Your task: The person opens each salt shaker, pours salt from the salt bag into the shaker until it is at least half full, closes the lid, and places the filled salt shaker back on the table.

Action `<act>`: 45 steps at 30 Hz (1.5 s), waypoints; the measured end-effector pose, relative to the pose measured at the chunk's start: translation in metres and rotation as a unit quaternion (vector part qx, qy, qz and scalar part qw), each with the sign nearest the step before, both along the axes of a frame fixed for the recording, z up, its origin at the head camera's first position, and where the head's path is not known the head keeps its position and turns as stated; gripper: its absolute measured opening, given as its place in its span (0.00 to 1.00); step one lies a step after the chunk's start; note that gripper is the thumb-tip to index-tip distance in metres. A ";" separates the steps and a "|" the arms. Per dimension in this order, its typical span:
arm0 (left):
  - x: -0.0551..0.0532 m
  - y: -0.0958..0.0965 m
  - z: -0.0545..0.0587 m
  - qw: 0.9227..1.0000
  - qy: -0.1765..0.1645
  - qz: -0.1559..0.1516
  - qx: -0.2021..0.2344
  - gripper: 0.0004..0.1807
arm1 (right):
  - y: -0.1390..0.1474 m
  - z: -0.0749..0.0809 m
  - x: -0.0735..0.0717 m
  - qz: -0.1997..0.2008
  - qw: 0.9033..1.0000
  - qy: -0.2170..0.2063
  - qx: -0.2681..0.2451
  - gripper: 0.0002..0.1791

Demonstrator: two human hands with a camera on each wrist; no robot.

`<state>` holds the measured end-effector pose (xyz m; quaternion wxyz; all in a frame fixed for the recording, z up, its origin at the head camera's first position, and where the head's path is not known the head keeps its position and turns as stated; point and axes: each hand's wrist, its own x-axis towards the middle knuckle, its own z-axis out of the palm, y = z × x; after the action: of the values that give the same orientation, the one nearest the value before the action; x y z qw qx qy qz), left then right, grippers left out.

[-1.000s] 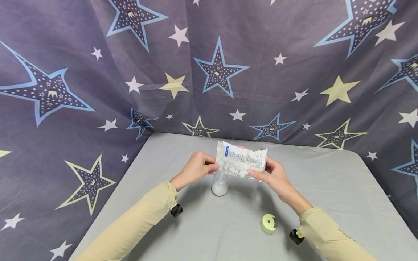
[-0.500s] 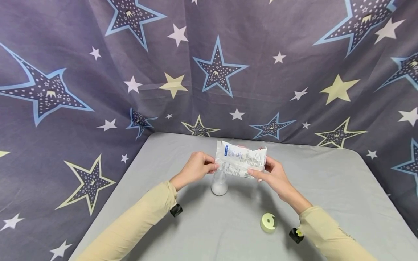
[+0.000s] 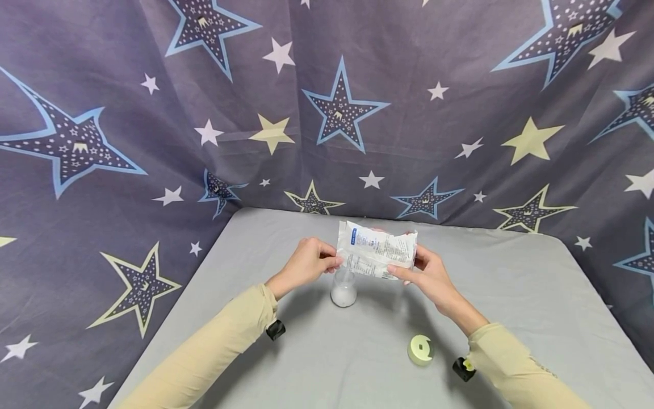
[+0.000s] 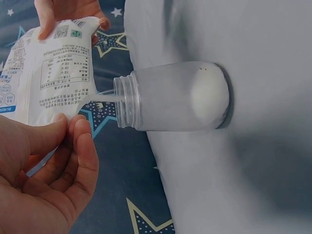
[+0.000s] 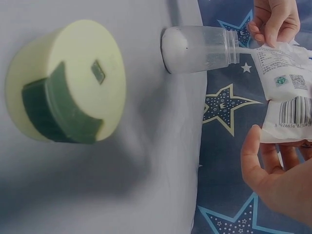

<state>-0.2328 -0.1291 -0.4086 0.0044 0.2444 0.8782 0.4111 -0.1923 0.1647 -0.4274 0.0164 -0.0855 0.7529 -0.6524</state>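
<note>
A white printed packet (image 3: 375,250) hangs tilted above a clear plastic jar (image 3: 343,293), its lower left corner over the mouth. My left hand (image 3: 306,262) pinches the packet by that corner. At the other end my right hand (image 3: 433,279) holds it, thumb on the near face and fingers behind. In the left wrist view a thin white stream (image 4: 103,98) runs from the corner into the jar's threaded neck. White fine-grained contents (image 4: 208,95) lie at the bottom of the upright jar.
A pale green round lid (image 3: 420,350) with a darker green part (image 5: 73,109) lies on the grey cloth-covered table (image 3: 357,363), nearer than the jar and to its right. A star-patterned curtain (image 3: 409,142) rises behind the table and along its sides.
</note>
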 end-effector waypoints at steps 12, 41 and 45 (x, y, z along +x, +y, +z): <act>0.001 -0.001 -0.001 1.000 -0.001 0.003 0.000 0.11 | -0.001 0.000 0.000 0.000 1.000 0.002 -0.002 0.27; 0.002 -0.001 0.000 1.000 0.001 0.000 0.000 0.09 | 0.000 0.001 0.001 0.002 1.000 0.000 -0.001 0.28; 0.003 0.000 0.002 1.000 0.000 0.000 -0.004 0.10 | 0.000 0.001 0.000 0.001 1.000 0.000 0.002 0.27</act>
<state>-0.2300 -0.1290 -0.4065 0.0055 0.2446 0.8800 0.4072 -0.1922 0.1649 -0.4265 0.0171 -0.0864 0.7539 -0.6510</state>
